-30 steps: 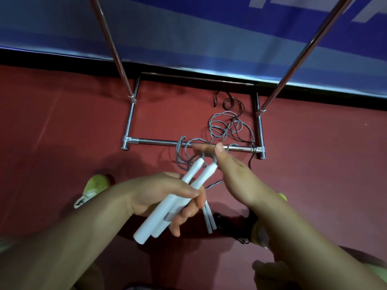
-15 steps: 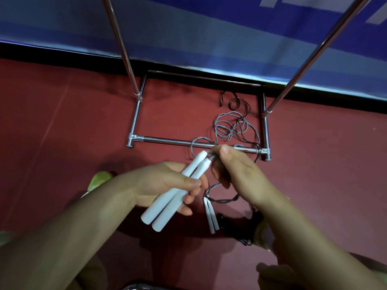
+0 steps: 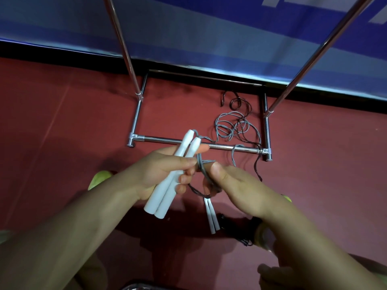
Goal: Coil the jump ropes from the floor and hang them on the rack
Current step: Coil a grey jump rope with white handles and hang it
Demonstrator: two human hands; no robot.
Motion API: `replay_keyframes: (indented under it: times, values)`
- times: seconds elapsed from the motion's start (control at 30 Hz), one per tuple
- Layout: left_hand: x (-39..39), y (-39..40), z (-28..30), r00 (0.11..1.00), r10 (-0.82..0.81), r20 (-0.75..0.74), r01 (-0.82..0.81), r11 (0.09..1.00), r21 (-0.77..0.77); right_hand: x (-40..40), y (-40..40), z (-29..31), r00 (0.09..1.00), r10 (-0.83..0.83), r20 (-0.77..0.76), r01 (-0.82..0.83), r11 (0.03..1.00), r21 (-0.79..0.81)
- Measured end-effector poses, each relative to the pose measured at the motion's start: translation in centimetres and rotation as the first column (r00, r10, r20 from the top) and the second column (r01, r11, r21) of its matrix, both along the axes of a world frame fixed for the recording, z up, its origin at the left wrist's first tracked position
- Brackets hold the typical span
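The left hand (image 3: 165,172) curls its fingers around two white handles (image 3: 173,176); the right hand (image 3: 234,187) pinches the grey cord (image 3: 202,168) just beside them; beyond the fingers, loose rope (image 3: 232,124) lies on the red floor (image 3: 62,132) inside the chrome rack (image 3: 222,146) base, before a blue wall banner (image 3: 209,34).

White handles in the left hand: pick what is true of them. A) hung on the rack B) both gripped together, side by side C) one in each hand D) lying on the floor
B: the left hand grips both white handles side by side, while the right hand pinches the grey cord.
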State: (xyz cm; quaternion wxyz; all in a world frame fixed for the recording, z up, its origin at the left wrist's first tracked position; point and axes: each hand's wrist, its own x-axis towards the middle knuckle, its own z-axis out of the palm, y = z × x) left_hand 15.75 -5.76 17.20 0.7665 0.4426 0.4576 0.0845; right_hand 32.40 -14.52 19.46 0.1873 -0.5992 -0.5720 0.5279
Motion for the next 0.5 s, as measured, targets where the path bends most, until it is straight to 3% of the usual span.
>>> replay_keyframes:
  times: [0.1, 0.17, 0.27, 0.33, 0.5]
  values:
    - [0.0, 0.2, -0.6, 0.999, 0.045, -0.011, -0.045, 0.998, 0.035, 1.1, 0.6, -0.9, 0.996, -0.094, -0.007, 0.094, 0.981, 0.169]
    - [0.0, 0.1, -0.8, 0.993, -0.041, -0.114, 0.057, 0.988, 0.142, 1.3, 0.8, -0.6, 0.988, -0.142, -0.063, 0.153, 0.962, 0.225]
    - [0.1, -0.5, -1.1, 0.925, -0.306, -0.225, 0.338, 0.934, 0.12, 1.6, 1.0, -0.2, 0.96, -0.178, -0.217, 0.218, 0.96, 0.176]
    - [0.2, -1.1, -1.1, 0.865, -0.468, -0.183, 0.485, 0.872, 0.062, 1.8, 1.2, -0.2, 0.939, -0.207, -0.276, 0.251, 0.959, 0.134]
    - [0.7, -2.2, -0.4, 0.784, -0.62, -0.041, 0.621, 0.781, 0.067, 1.6, 1.4, -1.4, 0.9, -0.29, -0.324, 0.301, 0.954, -0.018]
